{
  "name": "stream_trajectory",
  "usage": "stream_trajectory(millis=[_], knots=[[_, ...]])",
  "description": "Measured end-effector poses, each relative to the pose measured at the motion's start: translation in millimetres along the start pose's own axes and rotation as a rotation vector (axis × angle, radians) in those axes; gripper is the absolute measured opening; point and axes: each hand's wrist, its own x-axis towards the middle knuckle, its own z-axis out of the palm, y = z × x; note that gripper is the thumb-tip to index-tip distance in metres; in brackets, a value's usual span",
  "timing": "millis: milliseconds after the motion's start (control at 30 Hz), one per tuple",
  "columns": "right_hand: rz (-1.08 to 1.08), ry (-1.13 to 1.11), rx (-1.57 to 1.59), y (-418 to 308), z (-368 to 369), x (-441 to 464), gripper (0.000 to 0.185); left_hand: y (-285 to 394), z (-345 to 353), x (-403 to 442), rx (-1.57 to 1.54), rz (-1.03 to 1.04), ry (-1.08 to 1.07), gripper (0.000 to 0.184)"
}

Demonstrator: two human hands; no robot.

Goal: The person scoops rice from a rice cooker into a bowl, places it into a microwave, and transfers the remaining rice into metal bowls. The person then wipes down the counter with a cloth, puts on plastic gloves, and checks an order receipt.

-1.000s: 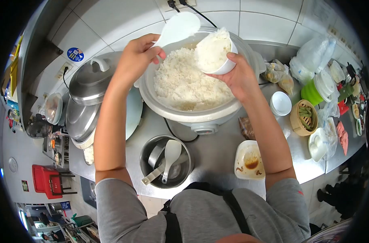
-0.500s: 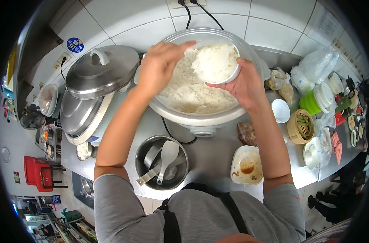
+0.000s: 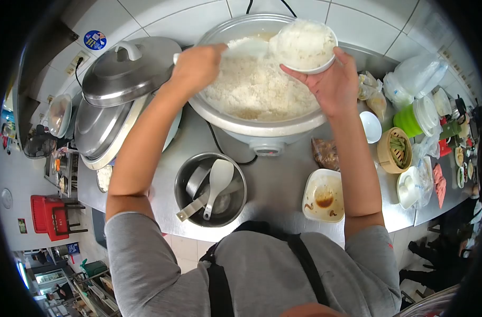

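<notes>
My left hand (image 3: 198, 68) is closed around the handle of a white rice paddle (image 3: 247, 48), its blurred blade over the far side of the rice cooker. In my right hand (image 3: 333, 82) is a small white bowl (image 3: 319, 69), tilted toward the paddle and heaped with cooked rice (image 3: 306, 43). That bowl is above the right part of the large rice cooker (image 3: 262, 128). Loose white rice (image 3: 262, 90) fills much of the cooker, piled unevenly. My fingers and thumb grip the bowl from its right and underside.
A steel pot (image 3: 181, 203) with a second paddle and scoops stands in front. Left of the cooker is a metal lid (image 3: 127, 74). To the right are a sauce-stained container (image 3: 309, 211), an empty bowl (image 3: 369, 127), a bamboo basket (image 3: 387, 158) and plastic bags (image 3: 415, 76).
The rice bowl and my right hand have moved up and right. My left hand has shifted slightly left with the paddle. The cooker appears higher in view.
</notes>
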Motion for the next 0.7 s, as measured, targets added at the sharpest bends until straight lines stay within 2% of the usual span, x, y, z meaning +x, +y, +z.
stream_trajectory(millis=[33,100,133,267,333,700], knots=[[0.005,0.008,0.003,0,-2,-1,0.066,4,10,0,-0.003,0.0,-0.01,0.031],[-0.01,0.015,0.013,0,-2,-1,0.066,14,27,-1,0.189,0.254,-0.217,0.027],[-0.003,0.019,0.017,0,-3,-1,0.066,12,31,-3,0.167,0.349,-0.18,0.014],[0.0,-0.018,0.066,0,-5,-1,0.067,14,14,3,0.082,0.363,-0.332,0.015],[0.002,-0.019,0.075,0,-5,-2,0.068,18,8,3,0.04,0.301,-0.482,0.02],[-0.036,0.077,0.036,1,3,-2,0.064,38,-2,-13,-0.285,0.276,-0.633,0.022]])
